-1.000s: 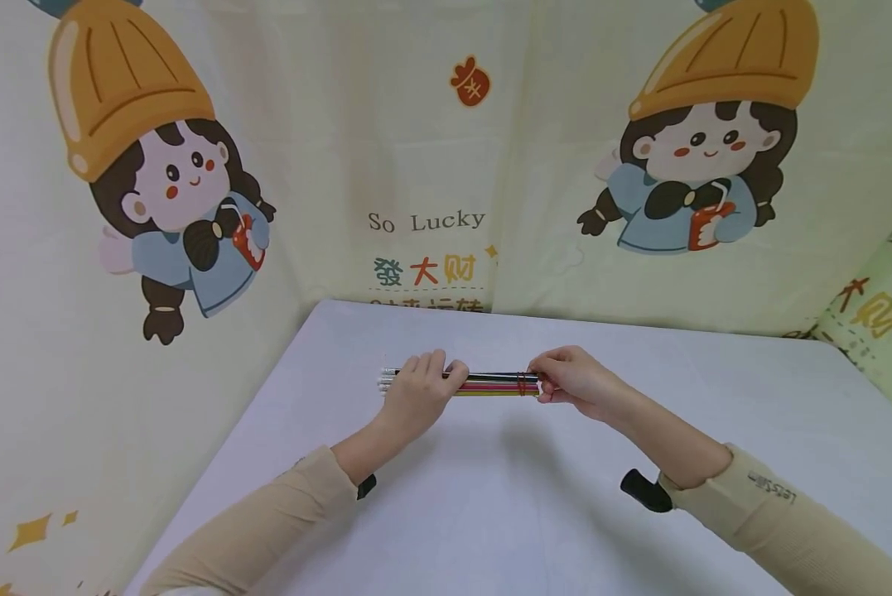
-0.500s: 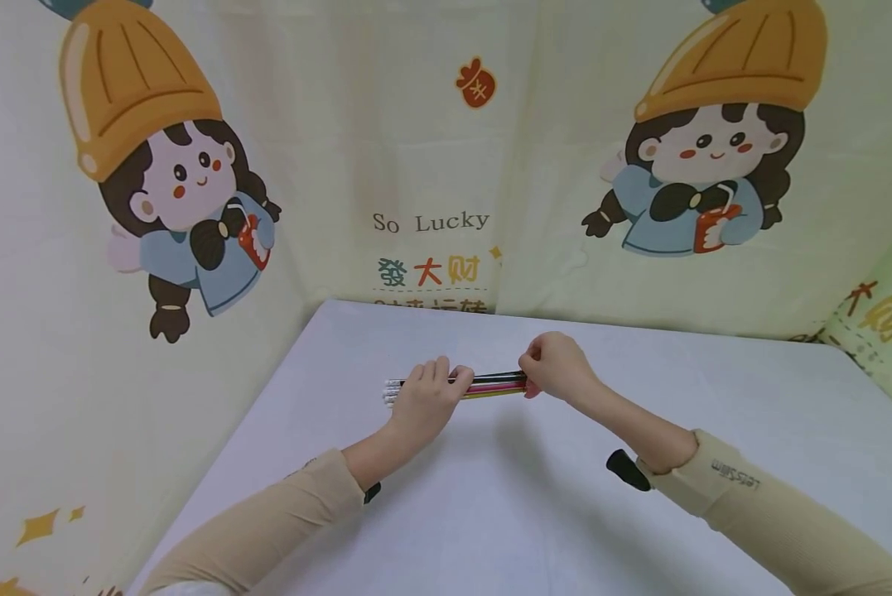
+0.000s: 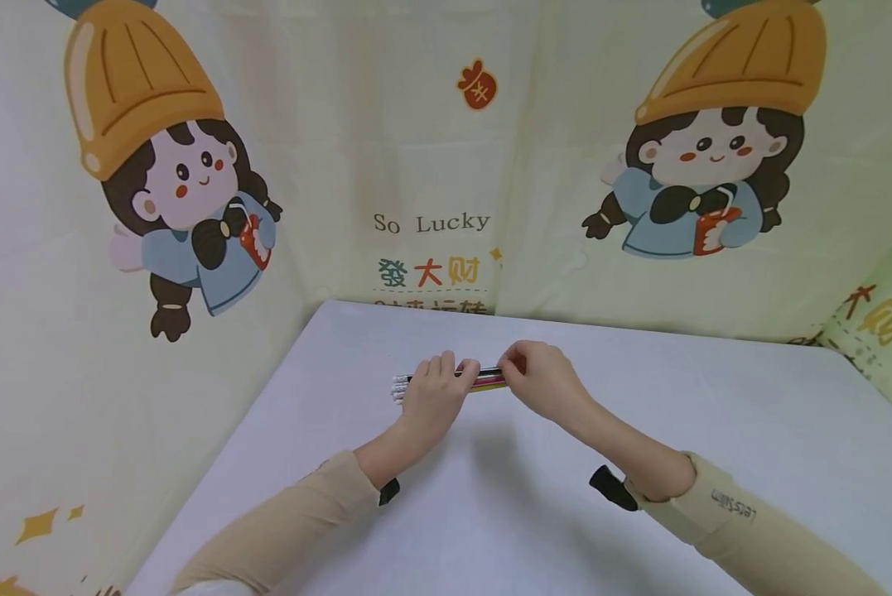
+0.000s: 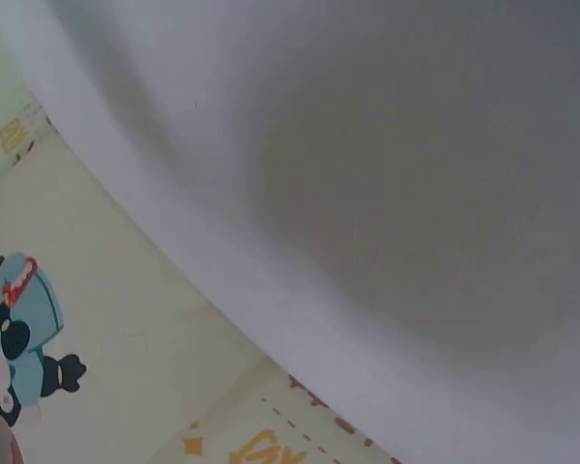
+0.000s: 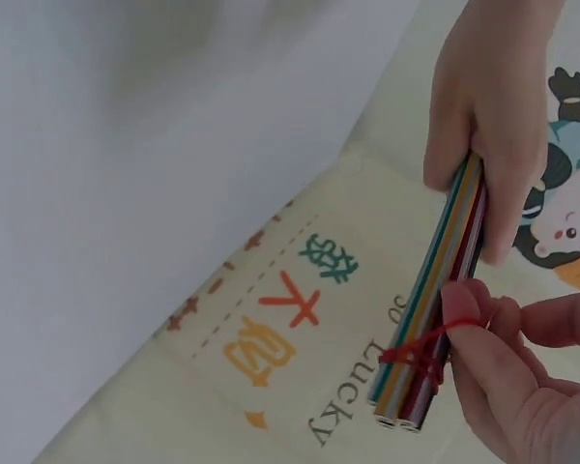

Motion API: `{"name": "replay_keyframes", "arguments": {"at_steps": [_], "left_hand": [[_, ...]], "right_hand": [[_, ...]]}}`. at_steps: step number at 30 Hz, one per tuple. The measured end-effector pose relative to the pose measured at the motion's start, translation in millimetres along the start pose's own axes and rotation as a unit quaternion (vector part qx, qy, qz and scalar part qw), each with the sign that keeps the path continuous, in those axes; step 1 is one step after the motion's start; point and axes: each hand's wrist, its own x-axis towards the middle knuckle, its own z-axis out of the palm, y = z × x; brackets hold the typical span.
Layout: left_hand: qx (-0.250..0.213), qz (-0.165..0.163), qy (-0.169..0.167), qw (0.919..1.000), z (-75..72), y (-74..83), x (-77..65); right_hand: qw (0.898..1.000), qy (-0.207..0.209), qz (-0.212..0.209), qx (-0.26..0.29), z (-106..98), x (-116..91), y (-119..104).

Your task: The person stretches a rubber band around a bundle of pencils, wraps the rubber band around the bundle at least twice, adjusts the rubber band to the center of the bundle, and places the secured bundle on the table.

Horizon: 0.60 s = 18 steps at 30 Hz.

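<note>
My left hand [image 3: 432, 401] grips a bundle of pencils [image 3: 487, 382] around its middle, above the table; white-tipped ends stick out past it on the left. At the bundle's other end is my right hand [image 3: 548, 382]. In the right wrist view, a red rubber band [image 5: 418, 356] loops in crossed strands around the pencils near their ends. The thumb and a finger of my right hand pinch one strand of it against the bundle's side. The shafts show teal, yellow, silver and dark red there. Only a fingertip edge shows in the left wrist view.
A white-covered table [image 3: 505, 513] spreads beneath both hands. Behind it hangs a pale curtain [image 3: 550, 165] printed with cartoon figures and lettering. Black wrist mounts [image 3: 613, 488] stick out from the sleeves.
My right hand has come left along the bundle from its right end and now covers the red band in the head view. My left hand, still gripping the pencils, has shifted slightly right.
</note>
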Motion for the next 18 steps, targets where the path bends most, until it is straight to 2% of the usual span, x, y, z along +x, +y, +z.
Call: {"name": "replay_keyframes", "arguments": {"at_steps": [3,7,9,13,16,18], "left_hand": [[0.001,-0.033,0.018,0.9993,2.1,-2.4,3.4],[-0.007,-0.051,0.035,0.998,4.4,-5.7,5.6],[-0.013,-0.051,0.036,0.998,5.2,-6.5,5.7],[-0.024,-0.054,0.03,0.9978,5.5,-6.8,5.0],[-0.028,-0.05,0.024,0.998,4.9,-6.8,5.6],[-0.031,-0.045,0.02,0.9983,3.8,-6.9,6.0]], "right_hand": [[0.997,0.042,-0.062,-0.001,3,-12,-4],[0.983,0.075,-0.158,-0.049,11,-31,-5],[0.973,0.08,-0.199,-0.081,17,-40,-5],[0.955,0.087,-0.263,-0.106,24,-52,-2],[0.936,0.131,-0.295,-0.14,23,-48,4],[0.918,0.172,-0.307,-0.184,18,-39,13]]}}
